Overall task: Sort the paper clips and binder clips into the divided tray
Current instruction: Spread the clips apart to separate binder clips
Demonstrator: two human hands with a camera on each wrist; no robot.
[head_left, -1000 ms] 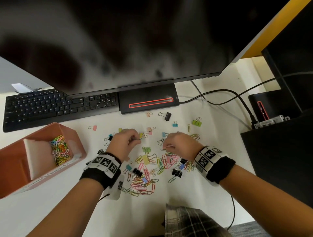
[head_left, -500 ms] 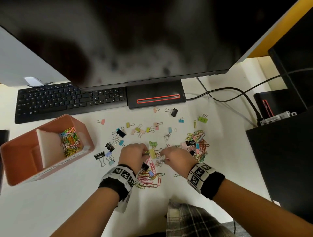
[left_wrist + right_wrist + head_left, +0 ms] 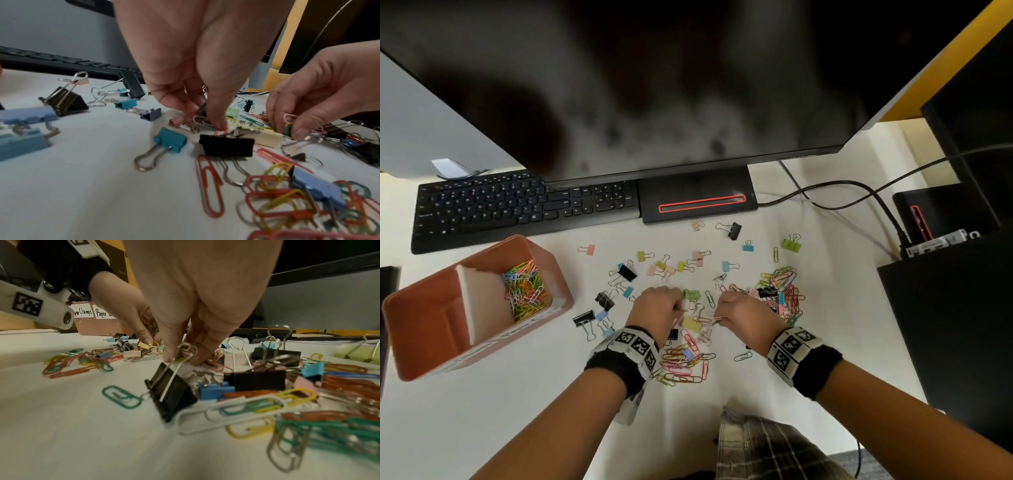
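Coloured paper clips [image 3: 683, 366] and binder clips [image 3: 626, 272] lie scattered on the white desk. The orange divided tray [image 3: 431, 322] stands at the left, with paper clips [image 3: 525, 291] in its right compartment. My left hand [image 3: 659, 308] hovers over the pile and pinches a small bunch of paper clips [image 3: 202, 120] at the fingertips. My right hand [image 3: 739, 313] pinches several paper clips [image 3: 185, 352], a pink one [image 3: 289, 118] among them. A black binder clip [image 3: 227, 147] sits just below the left fingertips, another [image 3: 170, 394] below the right ones.
A black keyboard [image 3: 517, 205] and the monitor base [image 3: 698, 202] lie behind the clips, under a large monitor [image 3: 654, 85]. Cables [image 3: 842, 198] run to black boxes [image 3: 962, 308] at the right. The tray carries handwritten labels [image 3: 83, 313].
Both hands have drawn back from the far clips toward the near middle of the pile and now pinch paper clips there. The head view has shifted, showing the tray further right.
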